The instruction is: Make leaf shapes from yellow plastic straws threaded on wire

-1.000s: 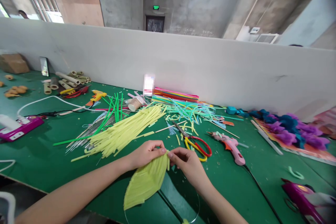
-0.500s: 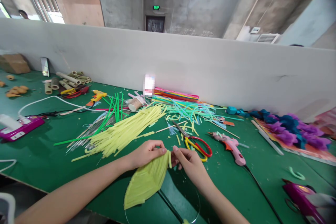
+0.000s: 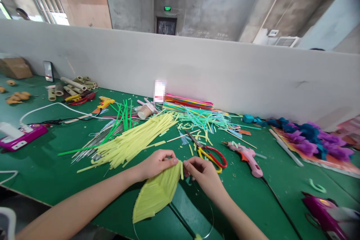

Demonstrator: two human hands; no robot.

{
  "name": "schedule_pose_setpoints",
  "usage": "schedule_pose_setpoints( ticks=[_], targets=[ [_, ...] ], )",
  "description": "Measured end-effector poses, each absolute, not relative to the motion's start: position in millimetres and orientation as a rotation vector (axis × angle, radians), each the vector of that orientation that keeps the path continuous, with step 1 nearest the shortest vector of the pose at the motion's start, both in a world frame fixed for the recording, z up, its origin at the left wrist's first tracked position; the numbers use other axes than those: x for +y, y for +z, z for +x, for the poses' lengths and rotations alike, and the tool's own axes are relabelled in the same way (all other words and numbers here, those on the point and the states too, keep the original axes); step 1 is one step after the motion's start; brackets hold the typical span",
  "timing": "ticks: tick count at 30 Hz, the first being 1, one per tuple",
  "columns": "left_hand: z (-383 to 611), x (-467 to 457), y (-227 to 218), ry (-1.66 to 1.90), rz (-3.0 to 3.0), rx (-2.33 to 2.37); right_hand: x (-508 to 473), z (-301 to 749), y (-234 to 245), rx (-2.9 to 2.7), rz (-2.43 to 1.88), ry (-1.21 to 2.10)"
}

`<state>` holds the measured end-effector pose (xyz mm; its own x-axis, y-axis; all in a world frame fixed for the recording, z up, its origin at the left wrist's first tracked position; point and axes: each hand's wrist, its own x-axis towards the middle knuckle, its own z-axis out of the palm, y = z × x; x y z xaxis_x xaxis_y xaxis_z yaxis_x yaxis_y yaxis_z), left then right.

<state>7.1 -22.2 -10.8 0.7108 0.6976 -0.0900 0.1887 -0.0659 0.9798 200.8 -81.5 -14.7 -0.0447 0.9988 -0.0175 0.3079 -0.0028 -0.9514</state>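
Observation:
A fan-shaped panel of yellow-green pipe cleaners (image 3: pixel 156 197) lies over a thin round wire frame (image 3: pixel 213 213) with a dark stem. My left hand (image 3: pixel 160 165) is closed on the panel's upper edge, thumb on top. My right hand (image 3: pixel 201 170) has its fingers drawn together at the last pipe cleaner strip (image 3: pixel 181 170), which hangs folded over the edge; the fingertips are partly hidden. Just beyond my right hand lie scissors (image 3: pixel 212 157) with red and yellow handles. A bundle of loose yellow pipe cleaners (image 3: pixel 137 138) rests beyond my left hand.
A pink glue gun (image 3: pixel 249 157) lies to the right, its cord running toward the front. Purple power strips stand at left (image 3: pixel 25 138) and right (image 3: pixel 323 210). Purple and blue fluffy flowers (image 3: pixel 312 138) lie at far right. A white partition (image 3: pixel 180 60) closes the back.
My right thumb and fingers have come closer together beside the strip at the panel's edge. My left hand and the panel have stayed nearly in place.

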Motion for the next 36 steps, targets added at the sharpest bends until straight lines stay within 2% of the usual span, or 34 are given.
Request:
schedule_pose_setpoints(
  ticks=[7, 14, 23, 36],
  targets=[
    [7, -23, -9, 0.48, 1.609, 0.748, -81, 204, -13, -1.432, -1.466, 0.972],
    [8, -22, -14, 0.48, 1.613, 0.748, -78, 203, -22, -1.364, -1.326, 1.138],
    [8, -23, -10, 0.488, 1.643, 0.744, -76, 204, -22, -1.405, -1.365, 1.073],
    [8, -22, -14, 0.473, 1.634, 0.713, -79, 194, -18, -1.411, -1.317, 1.217]
  ],
)
